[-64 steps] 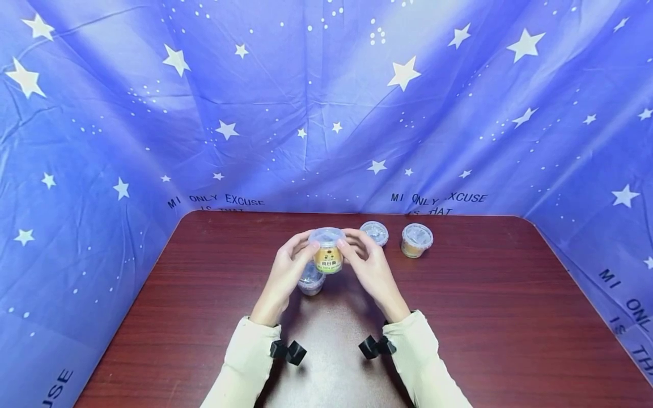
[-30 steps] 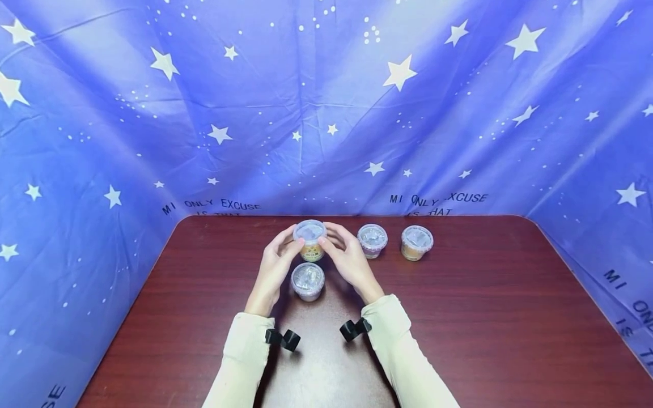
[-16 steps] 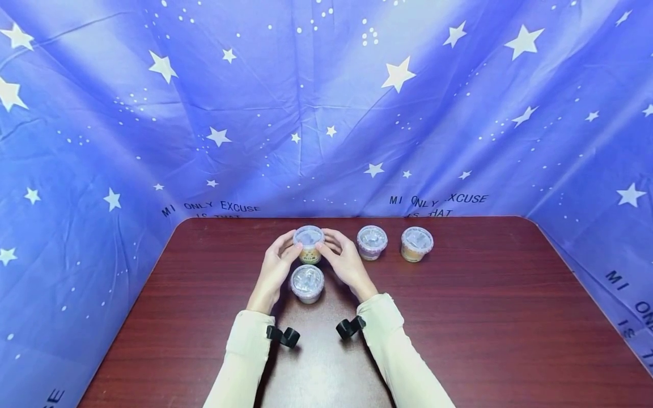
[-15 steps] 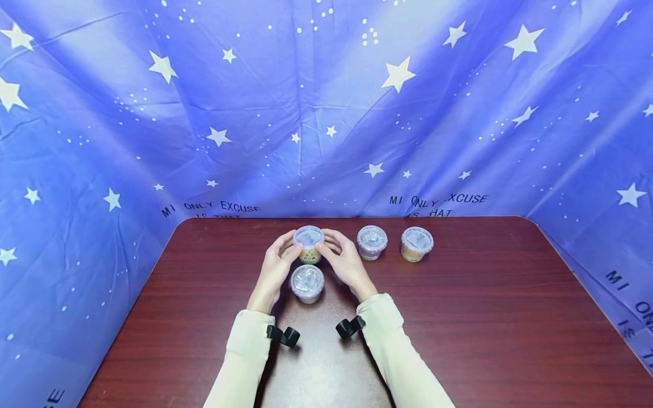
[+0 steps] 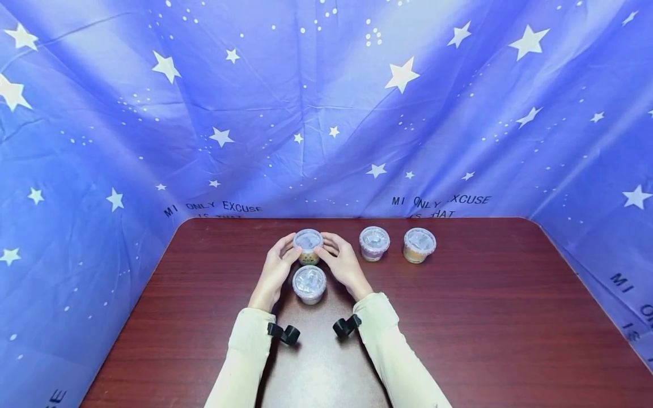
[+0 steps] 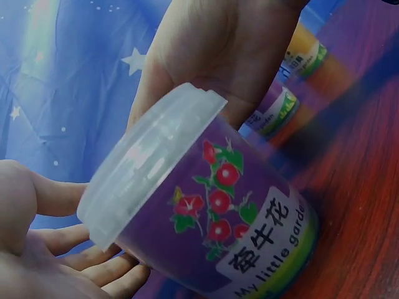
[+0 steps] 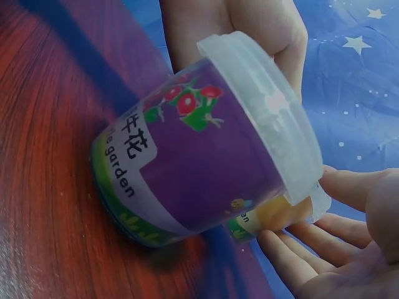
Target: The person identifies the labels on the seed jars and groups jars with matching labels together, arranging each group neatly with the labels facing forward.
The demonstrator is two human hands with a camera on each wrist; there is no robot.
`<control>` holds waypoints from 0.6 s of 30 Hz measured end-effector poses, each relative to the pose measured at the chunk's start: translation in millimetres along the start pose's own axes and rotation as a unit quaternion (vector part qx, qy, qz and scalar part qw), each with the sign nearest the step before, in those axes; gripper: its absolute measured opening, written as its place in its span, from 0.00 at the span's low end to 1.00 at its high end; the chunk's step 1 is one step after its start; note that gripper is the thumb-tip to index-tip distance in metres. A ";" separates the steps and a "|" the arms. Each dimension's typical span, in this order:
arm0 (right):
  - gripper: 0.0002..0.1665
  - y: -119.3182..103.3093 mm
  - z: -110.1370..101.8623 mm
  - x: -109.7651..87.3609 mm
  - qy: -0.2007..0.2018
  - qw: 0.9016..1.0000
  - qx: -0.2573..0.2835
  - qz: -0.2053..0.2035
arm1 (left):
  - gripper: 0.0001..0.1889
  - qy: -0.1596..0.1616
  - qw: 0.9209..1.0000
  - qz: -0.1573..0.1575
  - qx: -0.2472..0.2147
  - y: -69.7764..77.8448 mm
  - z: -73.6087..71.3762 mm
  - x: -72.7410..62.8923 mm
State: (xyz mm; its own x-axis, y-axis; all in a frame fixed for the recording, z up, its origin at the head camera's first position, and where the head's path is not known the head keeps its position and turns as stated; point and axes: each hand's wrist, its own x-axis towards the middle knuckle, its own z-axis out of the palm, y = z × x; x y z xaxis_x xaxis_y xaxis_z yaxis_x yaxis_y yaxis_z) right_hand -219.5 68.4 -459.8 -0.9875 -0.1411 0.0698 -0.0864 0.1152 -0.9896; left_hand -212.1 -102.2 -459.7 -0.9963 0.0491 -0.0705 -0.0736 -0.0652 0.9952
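In the head view, my left hand (image 5: 272, 273) and right hand (image 5: 347, 267) hold a yellow lidded plastic tub (image 5: 308, 255) from both sides, thumbs at its near face. The tub is upright at table level. Directly in front of it, towards me, stands a purple lidded tub (image 5: 309, 284), between my wrists. This purple tub (image 6: 206, 205) fills the left wrist view, with red flowers and a "My little garden" label, and hides the yellow tub there. In the right wrist view, fingers (image 7: 293, 252) touch the yellow tub (image 7: 274, 215), partly behind the purple tub (image 7: 193, 149).
To the right at the back stand another purple tub (image 5: 374, 245) and another yellow tub (image 5: 419, 246), both lidded. The dark red wooden table (image 5: 490, 328) extends on both sides. A blue star-patterned curtain (image 5: 326, 113) hangs behind and beside it.
Both hands lowered the yellow tub from mid-air to table level behind the near purple tub, moving slightly left. Over the last half second, tub and hands barely moved.
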 end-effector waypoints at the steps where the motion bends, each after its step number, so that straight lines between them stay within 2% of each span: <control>1: 0.26 0.3 -0.5 -0.2 0.002 1.000 0.000 0.005 | 0.27 -0.002 1.000 0.000 0.004 -1.2 0.4 0.6; 5: 0.26 1.9 -2.1 -0.8 0.006 1.000 -0.005 0.014 | 0.27 -0.006 1.000 0.000 0.017 -5.5 3.3 1.7; 9: 0.27 4.1 -2.2 -1.2 0.002 1.000 -0.010 0.005 | 0.27 -0.005 1.000 0.001 0.024 -7.0 5.2 0.6; 12: 0.27 -9.5 -3.0 -6.2 -0.011 1.000 -0.006 0.003 | 0.27 -0.003 1.000 -0.001 0.020 -6.7 4.6 0.5; 15: 0.28 -10.6 -2.8 -5.7 -0.015 1.000 -0.002 0.001 | 0.27 -0.006 1.000 -0.001 0.017 -6.7 3.4 1.1; 18: 0.27 0.0 -1.3 -0.8 -0.009 1.000 -0.006 -0.003 | 0.28 -0.002 1.000 0.001 0.014 -7.4 2.3 1.4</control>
State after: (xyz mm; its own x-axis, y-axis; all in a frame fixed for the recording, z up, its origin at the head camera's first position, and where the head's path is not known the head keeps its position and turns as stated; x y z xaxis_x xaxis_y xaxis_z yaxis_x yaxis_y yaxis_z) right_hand -218.9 69.8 -459.7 -0.9844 -0.1598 0.0739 -0.0945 0.1259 -0.9875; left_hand -212.8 -99.3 -467.0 -0.9962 0.0532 -0.0690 -0.0710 -0.0372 0.9968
